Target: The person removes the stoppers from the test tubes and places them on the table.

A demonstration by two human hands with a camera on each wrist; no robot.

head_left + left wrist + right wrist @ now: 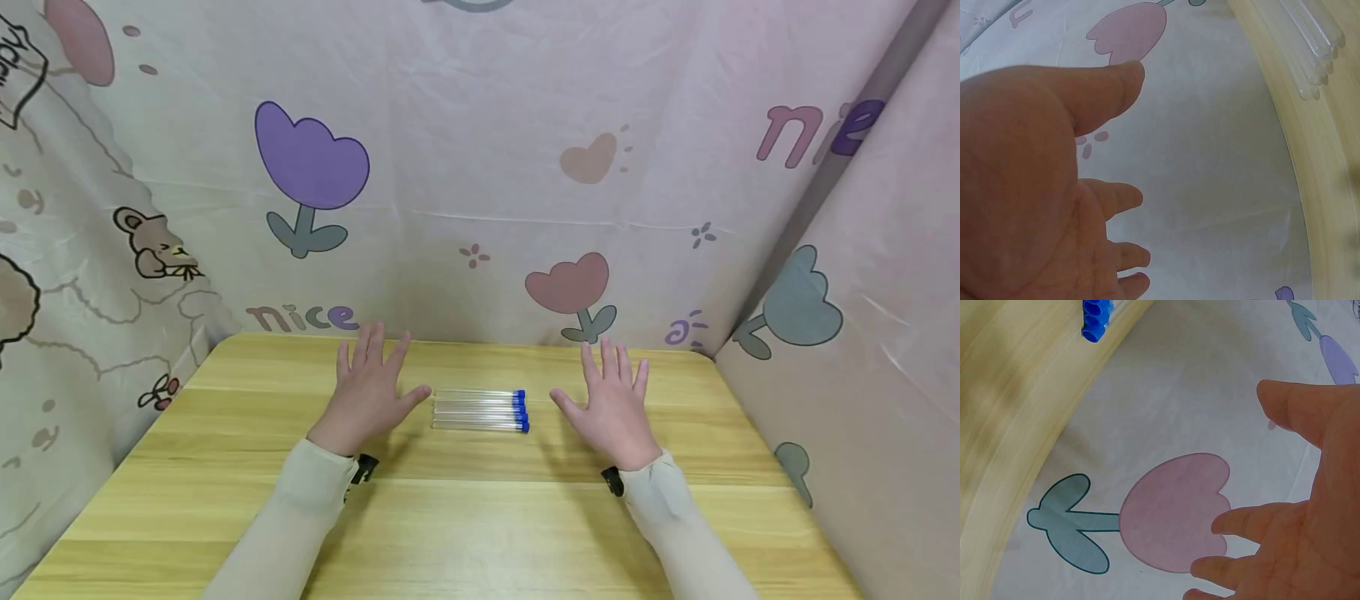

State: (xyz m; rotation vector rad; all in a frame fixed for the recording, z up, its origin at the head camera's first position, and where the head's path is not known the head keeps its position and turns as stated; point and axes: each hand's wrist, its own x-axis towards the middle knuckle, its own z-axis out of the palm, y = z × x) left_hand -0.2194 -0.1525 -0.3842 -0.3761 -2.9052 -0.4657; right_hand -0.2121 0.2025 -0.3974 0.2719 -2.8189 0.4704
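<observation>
Several clear test tubes (476,410) with blue caps (520,408) lie side by side on the wooden table, caps toward the right. To their left, my left hand (367,396) is spread with straight fingers and holds nothing; its thumb tip is close to the rounded tube ends (1313,81), which show in the left wrist view. On the other side, my right hand (611,408) is likewise spread and bare, thumb pointing toward the caps. The right wrist view shows the hollow ends of the blue caps (1094,322) near the table edge.
The wooden table (465,533) reaches to a printed cloth (465,167) hung behind it, with more cloth along the left and right sides. Each wrist carries a small black camera mount, the left mount (365,468) and the right mount (612,481).
</observation>
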